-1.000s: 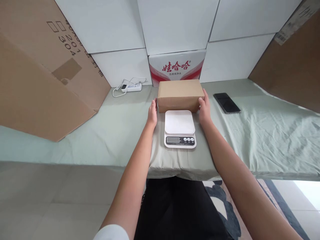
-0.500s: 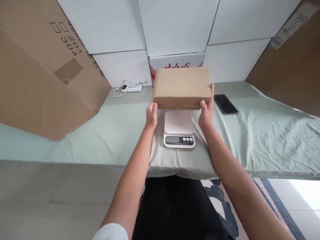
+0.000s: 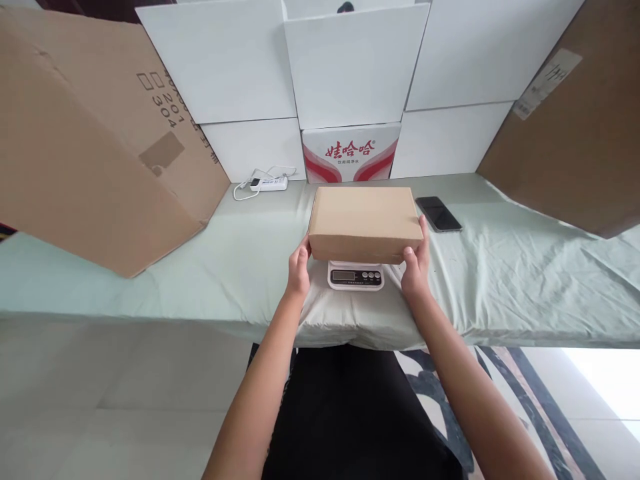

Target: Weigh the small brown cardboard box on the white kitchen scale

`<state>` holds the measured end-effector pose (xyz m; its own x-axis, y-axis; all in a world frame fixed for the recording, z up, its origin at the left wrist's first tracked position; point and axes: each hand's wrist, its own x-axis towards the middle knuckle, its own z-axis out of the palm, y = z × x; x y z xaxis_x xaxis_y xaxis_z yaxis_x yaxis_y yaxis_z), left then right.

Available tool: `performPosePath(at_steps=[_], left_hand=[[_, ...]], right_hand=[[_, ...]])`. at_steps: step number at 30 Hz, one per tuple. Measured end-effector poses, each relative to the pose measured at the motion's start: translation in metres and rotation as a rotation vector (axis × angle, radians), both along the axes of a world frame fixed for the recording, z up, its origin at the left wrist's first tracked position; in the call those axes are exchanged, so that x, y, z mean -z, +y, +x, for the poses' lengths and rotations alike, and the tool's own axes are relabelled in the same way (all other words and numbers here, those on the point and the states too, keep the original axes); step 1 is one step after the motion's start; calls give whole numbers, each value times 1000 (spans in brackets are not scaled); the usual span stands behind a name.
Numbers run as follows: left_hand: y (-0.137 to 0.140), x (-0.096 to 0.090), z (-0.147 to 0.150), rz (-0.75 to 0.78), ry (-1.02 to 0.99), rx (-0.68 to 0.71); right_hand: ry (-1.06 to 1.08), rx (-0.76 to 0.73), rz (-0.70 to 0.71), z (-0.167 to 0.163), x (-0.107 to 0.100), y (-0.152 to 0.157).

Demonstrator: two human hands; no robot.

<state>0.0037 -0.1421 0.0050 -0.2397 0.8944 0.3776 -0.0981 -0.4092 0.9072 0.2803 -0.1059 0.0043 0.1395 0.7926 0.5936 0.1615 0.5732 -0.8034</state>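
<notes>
A brown cardboard box (image 3: 365,213), closed, is held level between my two hands. My left hand (image 3: 299,267) grips its left end near the front corner, thumb on the near side. On the opposite end, my right hand (image 3: 416,263) clasps the right corner with the thumb at the front. Beneath the box is a white digital kitchen scale (image 3: 356,285); its display and buttons show, while its weighing plate is almost wholly covered. Whether the box rests on the plate or hovers just over it, I cannot tell.
A black phone (image 3: 439,214) lies right of the box. A white power strip with a cable (image 3: 270,183) lies back left. Large cartons (image 3: 115,147) (image 3: 565,133) flank the green-clothed table (image 3: 240,280); white boxes (image 3: 355,73) and a red-and-white printed carton (image 3: 350,155) line the back.
Both hands have lowered the cardboard box toward me, over the scale, covering most of its plate. The printed carton behind is now uncovered. The camera view has tilted up slightly.
</notes>
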Motion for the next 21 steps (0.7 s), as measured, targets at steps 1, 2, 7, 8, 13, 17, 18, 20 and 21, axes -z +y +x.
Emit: performPosePath(at_steps=[1, 2, 7, 8, 13, 17, 18, 20, 21], left_hand=[[-3, 1, 0, -5, 1, -6], [-5, 1, 0, -11, 3, -8], [-6, 1, 1, -44, 25, 19], [-6, 0, 2, -47, 30, 25], [-2, 0, 2, -39, 38, 38], [-1, 1, 1, -49, 47, 35], [-1, 1, 1, -50, 50, 35], [-1, 2, 1, -50, 59, 37], [-1, 2, 1, -51, 62, 39]], right_hand=[[11, -7, -13, -1, -1, 0], [19, -14, -25, -1, -2, 1], [36, -15, -46, -2, -2, 8], [35, -12, -47, -2, -2, 9], [45, -7, -63, -3, -4, 11], [38, -6, -76, -3, -6, 12], [36, -8, -81, -3, -6, 13], [38, -13, -90, -3, -6, 13], [41, -14, -93, -3, -6, 14]])
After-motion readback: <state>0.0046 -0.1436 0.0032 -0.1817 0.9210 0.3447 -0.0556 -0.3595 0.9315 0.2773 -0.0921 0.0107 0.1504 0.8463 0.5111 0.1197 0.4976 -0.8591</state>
